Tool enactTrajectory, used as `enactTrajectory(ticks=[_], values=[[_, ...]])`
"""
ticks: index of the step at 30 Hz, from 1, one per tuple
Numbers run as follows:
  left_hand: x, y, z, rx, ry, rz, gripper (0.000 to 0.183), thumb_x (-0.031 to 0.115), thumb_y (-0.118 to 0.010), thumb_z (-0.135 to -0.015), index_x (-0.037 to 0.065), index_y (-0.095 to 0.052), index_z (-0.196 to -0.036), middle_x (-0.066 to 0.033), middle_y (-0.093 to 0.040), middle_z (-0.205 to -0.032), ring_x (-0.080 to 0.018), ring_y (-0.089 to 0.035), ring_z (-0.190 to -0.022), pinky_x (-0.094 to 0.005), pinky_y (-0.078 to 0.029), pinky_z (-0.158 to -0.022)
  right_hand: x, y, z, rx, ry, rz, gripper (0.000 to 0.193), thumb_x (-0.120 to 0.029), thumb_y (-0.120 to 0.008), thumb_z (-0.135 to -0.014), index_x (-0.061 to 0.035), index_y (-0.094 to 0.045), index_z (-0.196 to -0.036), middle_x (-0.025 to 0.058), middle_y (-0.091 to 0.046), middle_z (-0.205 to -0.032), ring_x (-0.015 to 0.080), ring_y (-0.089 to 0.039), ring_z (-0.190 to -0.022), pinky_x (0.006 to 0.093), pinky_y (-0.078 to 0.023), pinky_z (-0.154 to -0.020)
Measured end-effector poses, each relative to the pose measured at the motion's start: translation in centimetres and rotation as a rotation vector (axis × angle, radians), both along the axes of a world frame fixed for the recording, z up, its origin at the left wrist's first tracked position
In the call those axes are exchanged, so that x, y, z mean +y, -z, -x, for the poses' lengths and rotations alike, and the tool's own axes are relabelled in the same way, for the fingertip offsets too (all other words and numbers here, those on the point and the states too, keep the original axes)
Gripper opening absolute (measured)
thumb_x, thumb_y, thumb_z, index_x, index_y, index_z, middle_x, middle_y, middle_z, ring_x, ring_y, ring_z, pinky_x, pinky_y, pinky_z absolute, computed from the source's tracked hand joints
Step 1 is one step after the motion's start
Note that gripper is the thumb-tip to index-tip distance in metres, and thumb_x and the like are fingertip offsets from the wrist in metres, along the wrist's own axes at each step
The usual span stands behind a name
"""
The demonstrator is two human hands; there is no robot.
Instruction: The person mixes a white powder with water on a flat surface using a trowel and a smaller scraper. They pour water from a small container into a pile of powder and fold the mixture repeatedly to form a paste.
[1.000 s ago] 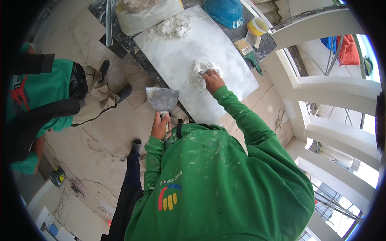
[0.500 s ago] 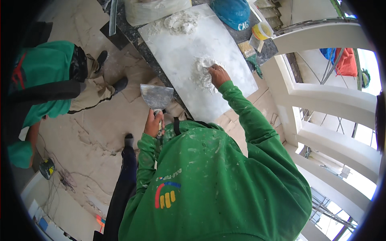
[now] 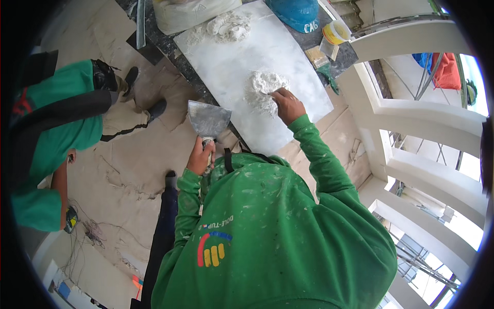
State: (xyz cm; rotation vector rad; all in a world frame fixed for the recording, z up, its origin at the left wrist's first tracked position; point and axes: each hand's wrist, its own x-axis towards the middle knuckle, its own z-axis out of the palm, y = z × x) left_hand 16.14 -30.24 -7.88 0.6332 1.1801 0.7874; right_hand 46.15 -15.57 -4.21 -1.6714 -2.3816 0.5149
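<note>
Putty knife (image 3: 209, 119) with a wide, flared grey metal blade is in the left hand (image 3: 200, 157), whose fingers are closed around its handle; the blade points away from the person. It should feel light, with a thin and rather stiff blade, and the handle is the good place for gripping. At the fingertips of the right hand (image 3: 289, 106) lies a white mound of plaster-like material (image 3: 262, 85). These fingers are gathered narrow; I cannot tell if they pinch a small tool. The mound looks soft, lumpy and crumbly, so it is probably better supported from below than pinched. Beneath this hand, the flat, pale rectangular board (image 3: 221, 72) is smeared with white, perhaps slippery. Beyond the hand, leftward, sits a rougher white heap (image 3: 229, 27); beyond it, rightward, a flat green-handled brush (image 3: 319, 61) with pale bristles.
</note>
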Motion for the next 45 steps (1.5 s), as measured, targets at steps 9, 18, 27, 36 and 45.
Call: enactTrajectory(ticks=[9, 18, 27, 36, 45], values=[[0.2, 0.1, -0.5, 0.004, 0.008, 0.036, 0.016, 0.021, -0.048, -0.097, 0.009, -0.04, -0.103, -0.0029, -0.049, -0.078, -0.01, -0.051, -0.056, -0.0261, -0.045, -0.044, 5.9, 0.9, -1.3, -0.028, -0.186, 0.152, 0.021, -0.009, -0.054, -0.083, -0.0087, -0.064, -0.101, 0.0115, -0.062, -0.102, 0.0329, -0.062, -0.093, 0.0423, -0.051, -0.079], [0.2, 0.1, -0.7, -0.029, -0.024, 0.009, 0.015, 0.022, -0.049, -0.097, 0.011, -0.04, -0.102, -0.003, -0.049, -0.08, -0.0096, -0.052, -0.057, -0.0251, -0.046, -0.044, 1.6, 4.0, -1.8, 0.051, -0.193, -0.134, 0.034, 0.002, -0.053, -0.08, -0.0073, -0.062, -0.112, 0.0104, -0.06, -0.104, 0.0294, -0.059, -0.097, 0.0382, -0.05, -0.081], [3.7, -2.8, -4.6, -0.342, 0.172, -0.025, 0.019, 0.025, -0.047, -0.099, 0.008, -0.041, -0.104, -0.0062, -0.05, -0.085, -0.0113, -0.052, -0.064, -0.0251, -0.046, -0.044, 2.2, -3.1, -4.3, 0.411, -0.064, -0.017, 0.026, -0.004, -0.053, -0.089, -0.0079, -0.063, -0.112, 0.0122, -0.061, -0.105, 0.0319, -0.059, -0.097, 0.0385, -0.05, -0.079], [8.8, -5.7, -12.5, -1.135, 0.309, 0.15, 0.028, 0.027, -0.044, -0.1, 0.007, -0.038, -0.118, -0.0051, -0.038, -0.075, -0.0115, -0.041, -0.052, -0.0211, -0.038, -0.029, -3.9, -10.5, -4.2, 0.866, 0.152, -0.453, 0.033, -0.016, -0.046, -0.097, 0.0072, -0.056, -0.119, 0.0215, -0.056, -0.115, 0.0325, -0.054, -0.106, 0.0404, -0.04, -0.094], [11.2, -8.3, -12.5, -0.909, 0.515, 0.104, 0.047, 0.025, -0.047, -0.099, 0.009, -0.027, -0.137, -0.0059, -0.04, -0.074, -0.0109, -0.041, -0.051, -0.0201, -0.037, -0.029, -3.9, -9.5, -12.5, 0.509, -0.001, -0.169, 0.032, -0.009, -0.049, -0.094, 0.0006, -0.056, -0.123, 0.0182, -0.058, -0.115, 0.0335, -0.055, -0.106, 0.0368, -0.044, -0.091]])
